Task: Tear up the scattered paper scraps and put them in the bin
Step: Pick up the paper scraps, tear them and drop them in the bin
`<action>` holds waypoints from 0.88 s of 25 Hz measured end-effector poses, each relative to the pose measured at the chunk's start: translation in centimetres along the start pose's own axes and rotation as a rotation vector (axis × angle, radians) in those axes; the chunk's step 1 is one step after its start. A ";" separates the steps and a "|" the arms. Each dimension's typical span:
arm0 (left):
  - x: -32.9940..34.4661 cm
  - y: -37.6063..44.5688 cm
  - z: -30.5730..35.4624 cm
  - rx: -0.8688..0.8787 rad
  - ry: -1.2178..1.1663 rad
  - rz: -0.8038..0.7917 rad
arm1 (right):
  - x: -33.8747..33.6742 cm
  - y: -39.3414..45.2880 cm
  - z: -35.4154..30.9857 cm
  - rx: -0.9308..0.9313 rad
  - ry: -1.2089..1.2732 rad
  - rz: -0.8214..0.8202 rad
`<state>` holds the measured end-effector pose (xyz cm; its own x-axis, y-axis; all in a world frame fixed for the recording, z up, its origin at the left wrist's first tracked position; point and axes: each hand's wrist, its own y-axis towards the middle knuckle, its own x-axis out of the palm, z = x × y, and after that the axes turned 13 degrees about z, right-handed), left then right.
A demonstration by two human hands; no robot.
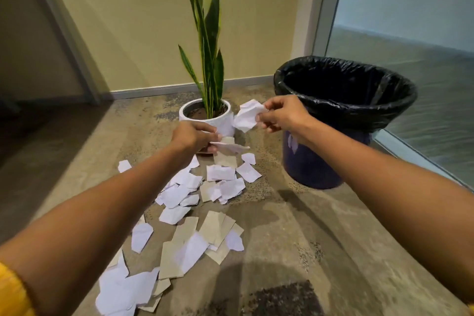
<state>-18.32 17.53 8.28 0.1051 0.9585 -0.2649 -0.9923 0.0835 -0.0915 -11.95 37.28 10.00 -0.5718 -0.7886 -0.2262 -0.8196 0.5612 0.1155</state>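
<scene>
My right hand pinches a crumpled white paper piece held up just left of the bin, a dark blue bin lined with a black bag. My left hand pinches a flatter white paper piece lower down, in front of the plant pot. The two pieces are apart. Several white and brown paper scraps lie scattered on the floor below my arms, from near the pot down to the lower left.
A tall green plant in a white pot stands against the beige wall, left of the bin. A glass partition runs along the right. A dark doorway lies at the left. Mottled floor spreads to the right of the scraps.
</scene>
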 end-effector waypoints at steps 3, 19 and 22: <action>3.1 -1.0 3.7 -0.039 -0.240 0.003 | -3.3 1.3 -2.8 -0.137 0.090 0.200; 17.0 -3.5 12.7 -0.129 -0.528 -0.124 | -13.5 4.8 -0.9 0.032 0.059 0.702; 17.0 -4.0 12.3 -0.112 -0.484 -0.138 | -13.2 4.7 -0.9 0.019 0.041 0.673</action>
<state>-13.36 36.83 15.99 0.1662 0.9591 0.2293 -0.9553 0.2143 -0.2038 -8.25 50.10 14.43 -0.9588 -0.2745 -0.0739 -0.2839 0.9374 0.2016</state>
